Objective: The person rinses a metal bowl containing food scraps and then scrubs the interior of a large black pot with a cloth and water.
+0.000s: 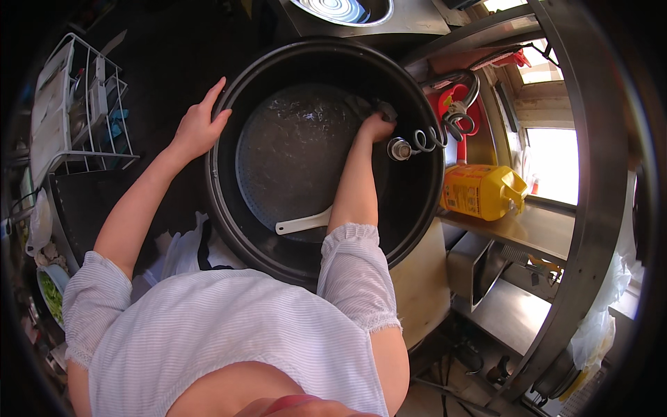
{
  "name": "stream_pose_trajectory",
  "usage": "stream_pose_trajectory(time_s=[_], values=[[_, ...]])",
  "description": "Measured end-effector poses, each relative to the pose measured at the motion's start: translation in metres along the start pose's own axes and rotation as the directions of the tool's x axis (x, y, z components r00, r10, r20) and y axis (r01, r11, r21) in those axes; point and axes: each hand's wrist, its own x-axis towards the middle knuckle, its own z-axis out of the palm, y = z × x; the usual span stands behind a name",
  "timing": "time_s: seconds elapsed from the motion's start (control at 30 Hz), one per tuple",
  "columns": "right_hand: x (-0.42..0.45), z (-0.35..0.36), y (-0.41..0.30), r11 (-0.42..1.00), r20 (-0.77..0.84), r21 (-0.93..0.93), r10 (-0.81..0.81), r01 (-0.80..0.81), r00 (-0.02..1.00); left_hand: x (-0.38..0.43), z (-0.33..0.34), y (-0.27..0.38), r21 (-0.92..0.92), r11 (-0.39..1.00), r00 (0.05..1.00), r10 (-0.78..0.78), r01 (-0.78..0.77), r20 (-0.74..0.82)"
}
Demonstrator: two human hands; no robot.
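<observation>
A large, dark round tub (250, 255) stands before me with murky water (297, 156) in its bottom. My left hand (200, 125) is at its left rim, fingers spread and thumb against the edge, holding nothing. Reaching inside, my right hand (376, 127) grips a dark grey cloth (386, 110) by the right inner wall. Part of the cloth hangs toward the water. A white handle (302, 224) juts out low in the tub; its other end is hidden by my right forearm. Beside my right hand hangs a round metal fitting (400, 149) on a coiled metal cord (423, 139).
Right of the tub are a yellow plastic jug (477, 192) and a red plastic scoop (458, 104). A wooden board (422, 281) lies below them. A white wire rack (78, 109) stands at left. Behind the tub sits a metal basin (380, 21). A steel post (583, 156) rises at right.
</observation>
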Motion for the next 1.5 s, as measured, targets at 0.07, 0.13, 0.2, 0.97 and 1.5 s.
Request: stream_pose_trajectory(time_s=[0.07, 0.13, 0.2, 0.97, 1.5], values=[[-0.013, -0.014, 0.003, 0.950, 0.181, -0.233, -0.167, 0.207, 0.969, -0.002, 0.001, -0.002, 0.001, 1.000, 1.000, 0.016, -0.016, -0.019], [-0.047, -0.007, 0.009, 0.800, 0.306, -0.360, -0.385, 0.480, 0.871, 0.001, 0.006, -0.002, -0.015, 0.999, 0.999, 0.040, -0.040, -0.005], [-0.083, 0.010, 0.007, 0.656, 0.458, -0.267, -0.558, 0.706, 0.692, 0.002, 0.008, 0.007, -0.026, 1.000, 0.999, -0.004, 0.005, 0.039], [-0.003, 0.027, -0.088, 0.700, -0.056, 0.686, 0.324, -0.199, 0.944, -0.005, 0.000, -0.006, -0.123, 0.990, 0.997, 0.068, -0.072, -0.037], [-0.015, 0.056, -0.026, 0.989, 0.259, 0.150, -0.053, 0.014, 0.964, -0.004, 0.007, -0.004, -0.152, 0.986, 0.998, 0.070, -0.070, -0.006]])
